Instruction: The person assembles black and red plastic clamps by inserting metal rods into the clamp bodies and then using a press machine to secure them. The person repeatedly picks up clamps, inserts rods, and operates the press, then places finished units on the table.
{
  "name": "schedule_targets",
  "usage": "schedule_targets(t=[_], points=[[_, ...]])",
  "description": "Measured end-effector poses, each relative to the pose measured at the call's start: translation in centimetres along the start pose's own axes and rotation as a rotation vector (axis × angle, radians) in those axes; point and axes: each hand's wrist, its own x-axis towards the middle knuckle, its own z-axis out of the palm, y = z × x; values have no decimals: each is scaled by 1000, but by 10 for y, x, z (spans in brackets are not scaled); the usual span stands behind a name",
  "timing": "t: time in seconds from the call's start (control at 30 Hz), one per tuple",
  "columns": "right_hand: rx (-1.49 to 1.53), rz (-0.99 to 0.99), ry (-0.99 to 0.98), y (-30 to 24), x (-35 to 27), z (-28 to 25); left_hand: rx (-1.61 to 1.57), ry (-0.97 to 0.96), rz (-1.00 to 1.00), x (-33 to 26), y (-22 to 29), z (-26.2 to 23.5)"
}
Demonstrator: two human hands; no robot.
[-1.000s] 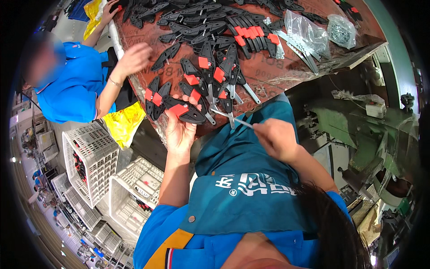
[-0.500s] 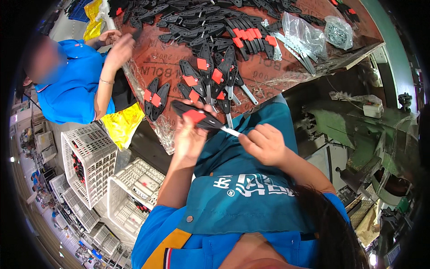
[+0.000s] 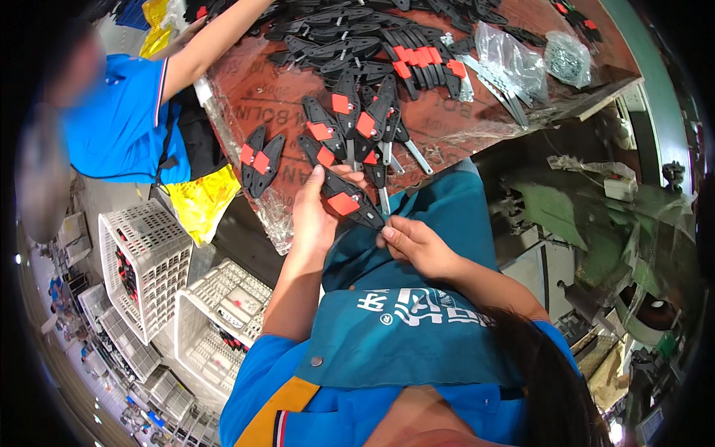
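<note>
White writing (image 3: 426,304) marks my apron (image 3: 402,354); my left hand (image 3: 316,217), thumb up, grips a black part (image 3: 363,211); right hand (image 3: 415,244) pinches its tip (image 3: 379,223).

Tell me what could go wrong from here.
1. The left hand holds the black part off the table, in front of the apron; if that grip slips, the part might drop.
2. The right hand has its fingers at the part's narrow tip; a fingertip could get scraped.
3. A metal strip seems to jut past the table's edge near both hands; a knock could shift it.
</note>
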Motion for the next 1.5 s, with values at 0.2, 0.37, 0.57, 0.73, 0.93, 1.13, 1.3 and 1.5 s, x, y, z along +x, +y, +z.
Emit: schedule_targets(t=[0.2,0.37,0.57,0.73,0.93,1.13,1.3,1.5], points=[[-24,-13,71,9,9,6,429,96,329,19,7,-30],[-617,-345,426,0,59,-16,1915,615,882,45,62,-93],[-1196,-198,719,-35,66,-43,1965,537,851,48,39,-82],[-1338,-299,1175,-56,51,-190,1321,538,718,34,37,-59],[-1389,122,1217,-61,43,-256,-124,-8,108,19,39,-33],[-1369,-120,1197,-52,38,-248,-748,-454,-255,15,11,-6],[-1279,-201,1325,-46,30,-257,-679,-487,-292,10,15,4],[-1541,-99,1169,-42,26,-286,-453,-373,-184,2,14,8]])
